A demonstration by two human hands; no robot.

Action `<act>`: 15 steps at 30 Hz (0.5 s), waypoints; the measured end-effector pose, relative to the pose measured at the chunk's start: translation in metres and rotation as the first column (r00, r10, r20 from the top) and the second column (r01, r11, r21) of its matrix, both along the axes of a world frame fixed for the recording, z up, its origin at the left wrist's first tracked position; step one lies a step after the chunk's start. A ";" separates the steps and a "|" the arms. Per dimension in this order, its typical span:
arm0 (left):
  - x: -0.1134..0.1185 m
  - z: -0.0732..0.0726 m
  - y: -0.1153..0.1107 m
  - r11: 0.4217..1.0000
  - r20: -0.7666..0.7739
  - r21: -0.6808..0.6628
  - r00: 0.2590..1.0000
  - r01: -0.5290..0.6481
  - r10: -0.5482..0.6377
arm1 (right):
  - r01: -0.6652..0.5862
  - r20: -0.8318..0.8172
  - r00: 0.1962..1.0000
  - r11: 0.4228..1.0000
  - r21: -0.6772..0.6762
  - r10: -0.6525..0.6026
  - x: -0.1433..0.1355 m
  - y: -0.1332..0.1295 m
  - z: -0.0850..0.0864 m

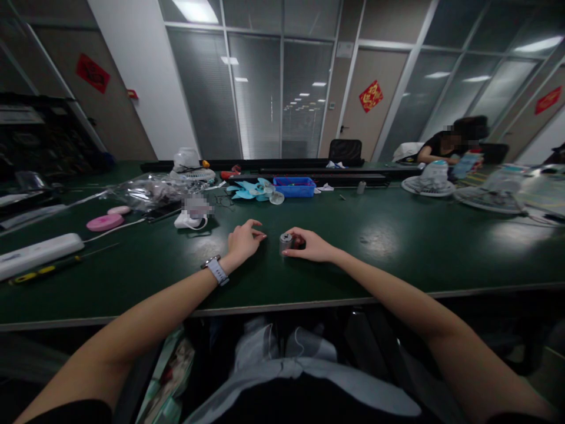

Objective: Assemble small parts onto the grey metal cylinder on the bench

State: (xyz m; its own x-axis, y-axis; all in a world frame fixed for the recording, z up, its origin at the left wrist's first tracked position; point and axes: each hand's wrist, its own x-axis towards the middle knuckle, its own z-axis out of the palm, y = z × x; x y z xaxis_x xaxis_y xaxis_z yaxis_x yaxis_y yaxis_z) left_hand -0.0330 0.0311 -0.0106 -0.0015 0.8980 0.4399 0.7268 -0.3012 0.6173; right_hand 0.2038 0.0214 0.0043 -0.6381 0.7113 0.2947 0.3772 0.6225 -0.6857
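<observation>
A small grey metal cylinder, with a dark spot in the middle of its top, stands upright on the green table. My right hand grips it from the right, thumb in front and fingers behind. To the left of the cylinder, my left hand hovers low over the tabletop. Its fingers are bent loosely and apart, with nothing in them. A watch with a pale strap is on my left wrist.
Beyond my hands are a blue bin, light-blue gloves and another small cylinder. At left lie a white power strip, a yellow-black screwdriver and pink discs. Fan parts and a co-worker are at right.
</observation>
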 end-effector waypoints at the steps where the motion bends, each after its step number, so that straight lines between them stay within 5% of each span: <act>1: 0.000 -0.001 0.001 1.000 0.004 0.022 1.000 0.008 -0.008 | -0.001 0.002 1.000 1.000 -0.001 0.001 0.000 0.000 0.000; 8: 0.008 0.006 -0.004 0.992 0.039 -0.006 0.991 0.125 -0.125 | 0.006 0.010 1.000 1.000 0.002 -0.006 0.000 0.000 0.000; 15: 0.036 0.022 -0.026 0.914 0.225 0.253 0.900 0.317 -0.374 | -0.001 -0.005 1.000 0.999 0.032 0.001 0.000 0.001 -0.003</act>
